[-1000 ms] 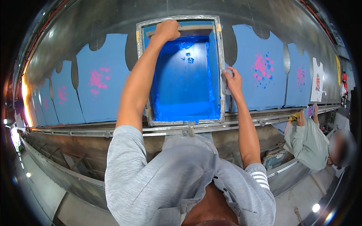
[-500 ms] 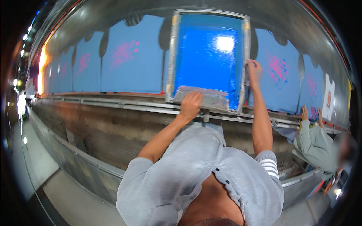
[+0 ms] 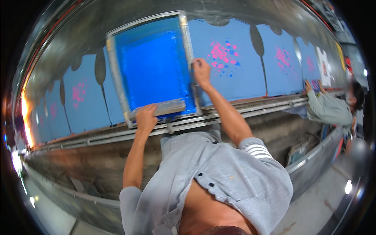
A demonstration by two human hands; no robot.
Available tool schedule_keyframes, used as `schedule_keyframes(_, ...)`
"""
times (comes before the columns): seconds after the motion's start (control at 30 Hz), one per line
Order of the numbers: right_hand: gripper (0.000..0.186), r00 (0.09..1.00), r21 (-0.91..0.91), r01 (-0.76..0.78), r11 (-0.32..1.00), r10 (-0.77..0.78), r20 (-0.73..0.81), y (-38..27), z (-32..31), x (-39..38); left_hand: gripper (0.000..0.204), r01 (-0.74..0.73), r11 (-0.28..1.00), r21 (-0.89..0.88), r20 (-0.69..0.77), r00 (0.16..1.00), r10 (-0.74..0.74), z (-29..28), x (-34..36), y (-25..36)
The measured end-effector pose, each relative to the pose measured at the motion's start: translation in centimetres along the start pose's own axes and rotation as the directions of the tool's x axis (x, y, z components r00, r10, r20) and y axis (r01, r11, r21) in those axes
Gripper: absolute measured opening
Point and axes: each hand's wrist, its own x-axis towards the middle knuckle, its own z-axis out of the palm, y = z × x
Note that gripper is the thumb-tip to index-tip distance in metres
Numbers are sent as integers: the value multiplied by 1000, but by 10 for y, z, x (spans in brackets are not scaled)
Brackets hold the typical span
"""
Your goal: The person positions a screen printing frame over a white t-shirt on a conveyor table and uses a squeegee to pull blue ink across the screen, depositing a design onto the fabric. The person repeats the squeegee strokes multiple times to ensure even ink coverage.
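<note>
A screen-printing frame (image 3: 117, 74) with a pale metal rim lies over the light blue cloth, tilted in the picture. Bright blue ink (image 3: 154, 70) covers most of its mesh. Along the frame's near end rests a wide grey squeegee (image 3: 170, 107), smeared with blue. My left hand (image 3: 146, 118) is closed on the left part of this squeegee. At the frame's right side my right hand (image 3: 201, 73) grips the rim with bent fingers. Just right of it, a cloth panel (image 3: 224, 58) bears pink and blue dots.
More blue panels (image 3: 80, 94) with pink dots line the long table. A metal rail (image 3: 235, 113) runs along its near edge, above a trough. At the right, a co-worker in a pale green top (image 3: 331, 107) has both hands on the table near a white printed piece (image 3: 323, 66).
The frame has shifted one panel to the left, with the squeegee and both my hands. A panel with pink and blue dots now shows to its right.
</note>
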Motion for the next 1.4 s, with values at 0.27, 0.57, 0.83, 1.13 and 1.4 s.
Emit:
schedule_keyframes(0.27, 31, 990, -67, -139, 988, 138, -12, -53, 72, -39, 44, 35, 999, -10, 86, 996, -34, -35, -18, -77)
schedule_keyframes(0.57, 33, 993, -234, -119, 965, 116, -25, -38, 89, -35, 44, 31, 999, -38, 67, 997, -29, -30, -14, -92)
schedule_keyframes(0.83, 34, 921, -563, 325, 760, -389, 6, -97, 88, -43, 40, 98, 995, 8, 213, 972, -97, -54, 8, -98)
schedule_keyframes(1.13, 12, 554, -438, 814, 380, -285, 782, -150, 180, 88, 21, 45, 987, 152, 112, 992, -62, -107, 249, -183)
schedule_keyframes(1.4, 11, 568, -370, 807, 460, -435, 698, -130, 184, 77, 10, -18, 983, 183, -42, 999, 26, -75, 232, -216)
